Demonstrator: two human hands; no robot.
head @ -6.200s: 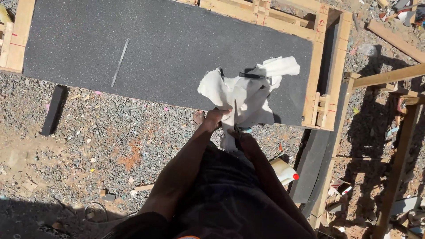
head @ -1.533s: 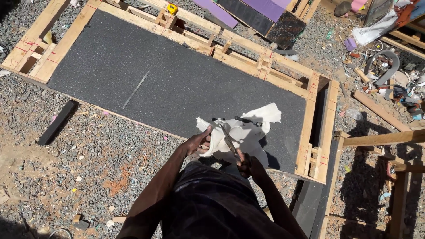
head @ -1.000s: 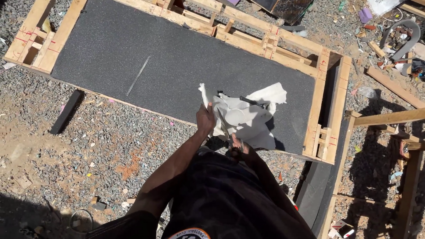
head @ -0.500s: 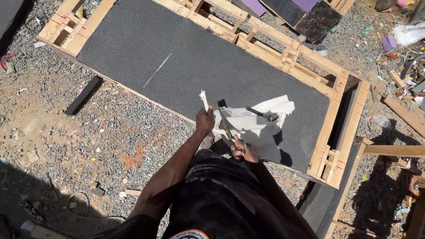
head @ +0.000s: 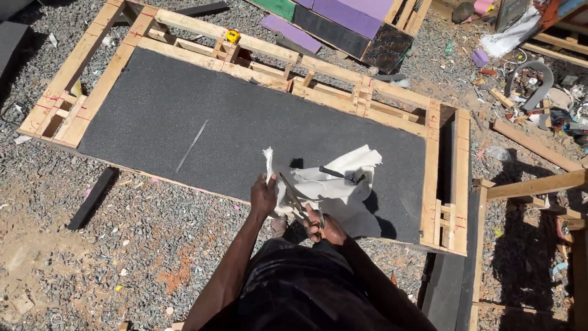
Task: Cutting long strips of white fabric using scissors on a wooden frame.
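My left hand (head: 263, 195) grips the edge of a white cloth (head: 334, 187), pulling a strip of it up. My right hand (head: 321, 227) holds a pair of scissors (head: 295, 199) whose blades point up into the cloth. The cloth is draped over the near edge of a large dark grey board (head: 202, 122), which lies in a wooden frame (head: 361, 98). A dark tool (head: 340, 175) rests on the cloth.
Gravel ground surrounds the frame. A thin metal rod (head: 192, 145) lies on the board. A yellow tape measure (head: 232, 36) sits on the far rail. Purple and black panels (head: 343, 21) lie beyond. Loose timber (head: 536, 184) and scrap lie at right, a black strip (head: 92, 197) at left.
The view has shifted so more of the frame shows. My left hand has lifted a strip of the cloth while the scissors stay at its edge.
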